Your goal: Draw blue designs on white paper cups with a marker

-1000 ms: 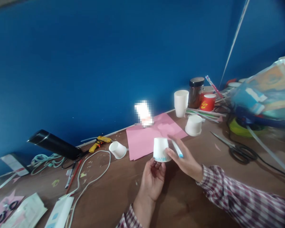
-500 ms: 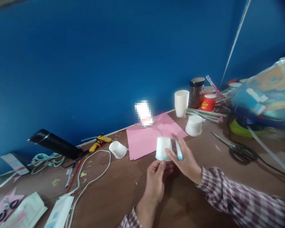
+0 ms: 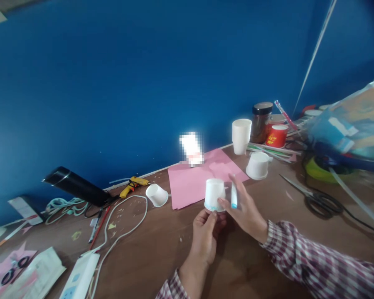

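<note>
Upside down in my left hand [image 3: 205,234] is a white paper cup [image 3: 215,193], its rim gripped between thumb and fingers. Blue marks run along the cup's lower edge. My right hand [image 3: 247,214] is at the cup's right side with a white marker pen [image 3: 234,195] held in its fingers. The marker's blue end points down. My right thumb lies close to the cup wall; whether it touches is hard to tell. Pink paper sheets [image 3: 190,185] lie just behind the cup.
Another paper cup [image 3: 257,166] stands inverted on the right, near stacked cups [image 3: 241,137] and large scissors [image 3: 321,201]. A tipped cup [image 3: 156,195], a yellow glue gun [image 3: 133,185], a power strip [image 3: 81,276] and its cable are to the left. A bright blurred phone-like object [image 3: 192,149] leans at the wall.
The whole scene has shifted slightly rightward in view. Both hands stay about the cup, and the marker in my right hand has changed its tilt a little.
</note>
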### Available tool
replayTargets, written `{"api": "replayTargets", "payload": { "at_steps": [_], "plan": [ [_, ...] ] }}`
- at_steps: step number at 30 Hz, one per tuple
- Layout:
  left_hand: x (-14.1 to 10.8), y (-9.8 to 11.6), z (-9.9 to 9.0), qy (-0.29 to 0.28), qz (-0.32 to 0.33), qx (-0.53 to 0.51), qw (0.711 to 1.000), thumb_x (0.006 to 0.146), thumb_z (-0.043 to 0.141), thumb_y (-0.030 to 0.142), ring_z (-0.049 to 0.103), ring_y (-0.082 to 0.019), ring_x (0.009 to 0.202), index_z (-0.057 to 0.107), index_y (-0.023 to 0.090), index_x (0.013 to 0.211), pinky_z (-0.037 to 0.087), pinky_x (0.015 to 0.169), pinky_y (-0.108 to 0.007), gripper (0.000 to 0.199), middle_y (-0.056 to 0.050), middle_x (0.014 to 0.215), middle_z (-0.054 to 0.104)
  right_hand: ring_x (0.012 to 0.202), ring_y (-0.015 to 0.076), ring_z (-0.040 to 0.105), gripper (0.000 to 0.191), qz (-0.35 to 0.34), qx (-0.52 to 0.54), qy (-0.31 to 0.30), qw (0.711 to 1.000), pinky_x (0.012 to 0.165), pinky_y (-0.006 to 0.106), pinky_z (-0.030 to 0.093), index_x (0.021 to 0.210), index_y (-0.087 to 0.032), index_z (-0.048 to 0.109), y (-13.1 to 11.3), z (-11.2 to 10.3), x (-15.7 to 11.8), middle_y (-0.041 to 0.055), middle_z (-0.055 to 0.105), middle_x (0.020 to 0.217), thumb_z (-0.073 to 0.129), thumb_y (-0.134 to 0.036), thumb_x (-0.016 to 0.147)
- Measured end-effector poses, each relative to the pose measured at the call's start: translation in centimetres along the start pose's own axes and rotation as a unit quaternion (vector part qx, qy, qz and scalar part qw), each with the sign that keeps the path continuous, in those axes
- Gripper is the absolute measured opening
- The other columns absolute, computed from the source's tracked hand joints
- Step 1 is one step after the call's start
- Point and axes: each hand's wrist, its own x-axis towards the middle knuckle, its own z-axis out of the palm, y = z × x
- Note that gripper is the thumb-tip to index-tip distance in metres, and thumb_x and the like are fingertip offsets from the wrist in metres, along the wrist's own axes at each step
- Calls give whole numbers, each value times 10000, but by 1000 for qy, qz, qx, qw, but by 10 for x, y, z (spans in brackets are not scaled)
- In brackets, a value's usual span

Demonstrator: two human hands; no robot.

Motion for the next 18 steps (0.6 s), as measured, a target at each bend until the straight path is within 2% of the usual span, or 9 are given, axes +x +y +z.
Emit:
{"api": "replayTargets", "payload": {
  "at_steps": [3, 5, 8, 10, 15, 18],
  "plan": [
    [3, 4, -2, 10, 3, -18, 1000, 671, 804, 274, 620, -87, 664, 645, 116, 724, 516, 664, -196, 230, -30, 696, 661, 1087, 229, 595, 532, -42, 16, 63, 997, 889, 383, 527, 1385, -195, 373, -3, -2, 1, 136, 579, 1210, 564, -297, 900],
    [4, 6, -3, 16, 10, -31, 999, 679, 797, 270, 617, -89, 678, 635, 120, 708, 515, 675, -198, 223, -26, 703, 652, 974, 201, 623, 394, -47, 41, 80, 995, 831, 354, 534, 1329, -200, 441, -6, -6, 0, 111, 611, 1113, 488, -261, 943],
    [6, 7, -4, 21, 18, -52, 998, 688, 789, 262, 614, -92, 684, 635, 124, 707, 518, 686, -210, 208, -26, 717, 648, 719, 160, 603, 251, -41, 59, 39, 997, 677, 295, 520, 1164, -192, 570, -12, -11, -3, 39, 605, 814, 423, -261, 972],
    [6, 7, -5, 21, 19, -59, 998, 689, 786, 254, 613, -90, 689, 643, 124, 721, 517, 689, -210, 197, -30, 738, 656, 667, 155, 585, 206, -52, 52, 5, 997, 647, 279, 502, 1043, -188, 610, -15, -13, -6, 6, 552, 688, 434, -264, 966],
    [5, 4, -5, 22, 19, -57, 998, 704, 775, 265, 615, -87, 685, 641, 126, 707, 512, 693, -206, 194, -22, 717, 655, 595, 134, 572, 108, -65, 16, -78, 995, 569, 240, 470, 922, -192, 561, -20, -11, -11, -5, 554, 677, 468, -241, 943],
    [4, 4, -3, 28, 19, -47, 998, 690, 784, 282, 619, -94, 679, 631, 127, 685, 510, 694, -217, 217, -22, 694, 656, 522, 116, 535, 107, -57, 9, -90, 994, 512, 225, 443, 893, -195, 521, -22, -11, -10, -14, 551, 666, 446, -244, 951]
  ]
}}
